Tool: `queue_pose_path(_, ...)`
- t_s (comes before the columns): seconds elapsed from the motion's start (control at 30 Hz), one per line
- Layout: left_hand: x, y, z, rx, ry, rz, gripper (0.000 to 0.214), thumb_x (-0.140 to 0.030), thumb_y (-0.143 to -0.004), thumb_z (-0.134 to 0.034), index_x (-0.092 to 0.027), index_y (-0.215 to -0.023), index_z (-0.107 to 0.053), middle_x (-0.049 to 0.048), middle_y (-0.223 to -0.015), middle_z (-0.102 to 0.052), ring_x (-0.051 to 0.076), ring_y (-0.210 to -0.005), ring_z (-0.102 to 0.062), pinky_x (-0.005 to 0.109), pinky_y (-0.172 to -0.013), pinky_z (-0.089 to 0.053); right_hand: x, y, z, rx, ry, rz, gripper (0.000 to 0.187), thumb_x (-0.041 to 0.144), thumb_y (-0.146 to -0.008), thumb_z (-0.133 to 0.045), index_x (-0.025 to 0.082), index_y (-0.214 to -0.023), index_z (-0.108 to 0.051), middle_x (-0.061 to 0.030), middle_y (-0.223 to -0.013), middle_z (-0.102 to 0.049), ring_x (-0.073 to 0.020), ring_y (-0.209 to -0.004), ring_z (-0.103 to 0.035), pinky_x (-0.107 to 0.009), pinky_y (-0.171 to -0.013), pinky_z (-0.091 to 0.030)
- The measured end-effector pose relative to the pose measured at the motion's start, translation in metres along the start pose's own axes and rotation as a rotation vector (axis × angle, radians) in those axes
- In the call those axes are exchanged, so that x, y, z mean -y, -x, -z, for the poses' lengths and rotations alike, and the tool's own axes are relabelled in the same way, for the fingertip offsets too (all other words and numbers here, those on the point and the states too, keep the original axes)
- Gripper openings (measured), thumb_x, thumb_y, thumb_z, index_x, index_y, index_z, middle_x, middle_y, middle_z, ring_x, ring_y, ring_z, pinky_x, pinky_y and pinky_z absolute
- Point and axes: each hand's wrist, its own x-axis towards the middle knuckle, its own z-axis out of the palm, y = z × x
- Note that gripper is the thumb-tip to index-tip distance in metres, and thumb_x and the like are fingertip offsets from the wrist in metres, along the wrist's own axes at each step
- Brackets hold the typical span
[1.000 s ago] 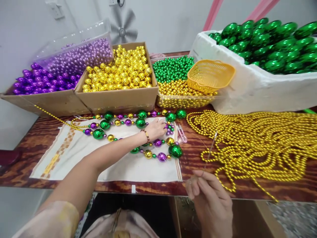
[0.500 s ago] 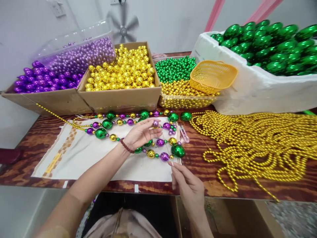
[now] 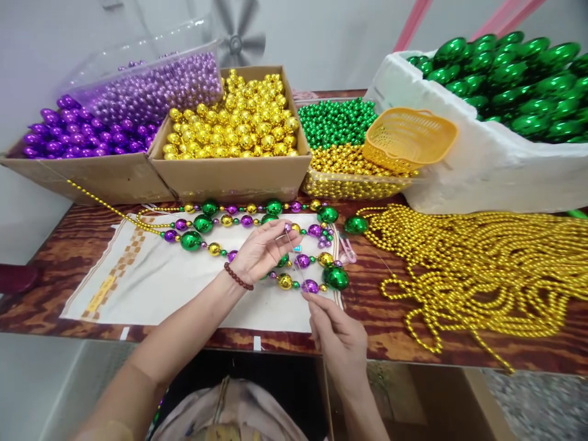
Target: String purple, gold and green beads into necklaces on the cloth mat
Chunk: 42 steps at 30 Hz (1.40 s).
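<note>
Over the white cloth [image 3: 193, 294], my left hand [image 3: 264, 248] pinches a small light purple bead [image 3: 288, 227] between thumb and forefinger, its other fingers loosely curled. Lower and to the right, my right hand [image 3: 337, 327] is closed on a thin straight strand [image 3: 297, 263] that runs up to the bead; whether it is needle or thread I cannot tell. Strung necklaces of purple, gold and green beads lie behind and below my left hand, with a large green bead [image 3: 335, 277] near the cloth's right edge. A loose cluster of small purple beads [image 3: 325, 237] sits beside them.
Cardboard boxes of purple beads [image 3: 92, 135] and gold beads [image 3: 234, 122] stand at the back. A clear tub holds small green beads [image 3: 337, 122], with a yellow basket [image 3: 411, 138] on it. Gold bead strands [image 3: 478, 269] cover the right side, before a foam box [image 3: 459, 159].
My right hand has moved slightly left and up, nearer my left hand. The strand now reaches up to the bead in my left fingers. The whole view has shifted a little.
</note>
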Motion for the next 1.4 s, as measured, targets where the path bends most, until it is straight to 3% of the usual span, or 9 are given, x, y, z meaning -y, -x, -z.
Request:
queue_pose_path(0.7, 0.009, -0.004, -0.002, -0.021, 0.061, -0.09, 0.01, -0.003, -0.087, -0.06, -0.01, -0.08, -0.062, 0.0029, -0.075, -0.067, 0.013, -0.073, -0.07, 0.04, -0.093, -0.057, -0.005, 0.0, 0.0, -0.005, 0.009, -0.011, 0.026, 0.034, -0.092, -0.059, 0.02, -0.104, -0.077, 0.0043, -0.051, -0.044, -0.0088, -0.045, -0.039, -0.021, -0.043, -0.033)
queue_pose_path(1.17, 0.012, -0.006, 0.002, -0.018, 0.098, -0.114, 0.014, -0.007, -0.091, -0.057, -0.009, -0.08, -0.065, 0.0051, -0.08, -0.069, 0.015, -0.078, -0.071, 0.035, -0.088, -0.058, -0.007, 0.0, -0.005, -0.033, 0.036, -0.035, 0.029, 0.037, -0.092, -0.058, 0.018, -0.103, -0.077, 0.0017, -0.056, -0.052, -0.0089, -0.046, -0.039, -0.021, -0.042, -0.031)
queue_pose_path(1.4, 0.012, -0.008, 0.002, -0.1, 0.146, -0.086, 0.021, -0.003, -0.092, -0.052, -0.009, -0.076, -0.065, 0.0044, -0.076, -0.068, 0.012, -0.075, -0.07, 0.035, -0.096, -0.055, -0.001, 0.001, -0.006, -0.031, 0.037, -0.037, 0.029, 0.038, -0.091, -0.059, 0.018, -0.101, -0.077, 0.0041, -0.047, -0.042, -0.0117, -0.048, -0.045, -0.022, -0.046, -0.038)
